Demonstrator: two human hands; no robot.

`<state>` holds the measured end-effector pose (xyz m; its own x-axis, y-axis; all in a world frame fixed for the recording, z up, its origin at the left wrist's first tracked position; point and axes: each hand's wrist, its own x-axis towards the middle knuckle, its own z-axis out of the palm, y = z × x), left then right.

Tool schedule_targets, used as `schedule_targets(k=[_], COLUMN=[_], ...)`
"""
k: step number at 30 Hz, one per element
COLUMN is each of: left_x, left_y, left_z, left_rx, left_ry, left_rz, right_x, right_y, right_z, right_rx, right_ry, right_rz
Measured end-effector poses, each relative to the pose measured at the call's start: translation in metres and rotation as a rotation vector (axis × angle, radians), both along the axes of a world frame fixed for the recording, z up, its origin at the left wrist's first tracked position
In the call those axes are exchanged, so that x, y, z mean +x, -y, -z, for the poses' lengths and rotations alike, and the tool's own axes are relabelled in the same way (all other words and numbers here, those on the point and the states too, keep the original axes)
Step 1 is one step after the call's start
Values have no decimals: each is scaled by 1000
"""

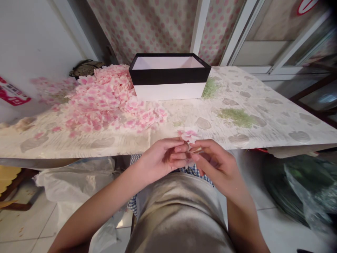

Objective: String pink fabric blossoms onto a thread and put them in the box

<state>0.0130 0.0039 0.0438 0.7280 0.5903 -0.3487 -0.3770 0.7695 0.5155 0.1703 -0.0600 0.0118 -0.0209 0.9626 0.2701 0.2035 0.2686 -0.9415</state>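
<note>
At the table's front edge, my left hand (168, 156) is closed around the base of a pink and white flower (190, 136), whose petals show above the fingers. Close beside it on the right, my right hand (214, 158) pinches a thin pale stem or wire (196, 150) between thumb and forefinger. The two hands nearly touch. Where the stem meets the flower is partly hidden by the fingers. A big heap of pink flowers (97, 98) lies on the table to the left.
A black and white box (170, 89) stands at the table's back middle. Green sprigs (237, 117) lie right of centre, with more green (210, 88) beside the box. Below the patterned tabletop (276, 116) are a white plastic bag (76, 182) at left and a dark round container (279, 186) at right.
</note>
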Motion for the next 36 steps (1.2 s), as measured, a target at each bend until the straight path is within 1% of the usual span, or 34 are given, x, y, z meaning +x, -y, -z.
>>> schedule_targets(k=[3,6,10,12,15,16,17,18,20,21,22,23,24,27,29,32,36], left_x=[1,2,-1,-7,-19,-23,-27,-31,-36,-38,-38,-38,-37,-31,-27,-21,-21], left_y=[1,2,0,-5,-14,-18,-20,-23,-24,-23,-20,-16,-12,4,12,15,9], left_z=[2,3,-4,-9,-15,-16,-17,-17,-18,-19,-20,-22,-24,-25,-23,-17,-11], left_rx=[2,-1,19,81,261,349,449,555,740,799,838,861,872,872,888,954,1047], left_ry=[-15,-4,-43,-88,-216,-284,-365,-450,-572,-596,-598,-591,-586,-623,-639,-649,-644], left_rz=[-12,-13,-16,26,146,157,137,82,-88,-156,-183,-162,-96,208,339,401,452], right_x=[-2,-3,-2,0,5,6,7,8,9,9,9,8,7,4,1,0,2], right_y=[-2,-3,-4,-5,-6,-6,-6,-6,-5,-5,-5,-4,-3,-1,0,2,2], right_z=[0,1,5,6,7,7,7,7,8,9,9,10,10,9,7,5,7], right_rx=[27,-7,-60,-57,-41,-36,-29,-21,-7,-3,-3,-6,-12,-29,-30,-34,-62], right_ry=[-14,-51,-157,-197,-209,-202,-190,-174,-138,-121,-106,-95,-86,-60,-43,6,143], right_rz=[35,43,33,45,61,67,73,80,88,84,78,72,66,30,-8,-52,-135])
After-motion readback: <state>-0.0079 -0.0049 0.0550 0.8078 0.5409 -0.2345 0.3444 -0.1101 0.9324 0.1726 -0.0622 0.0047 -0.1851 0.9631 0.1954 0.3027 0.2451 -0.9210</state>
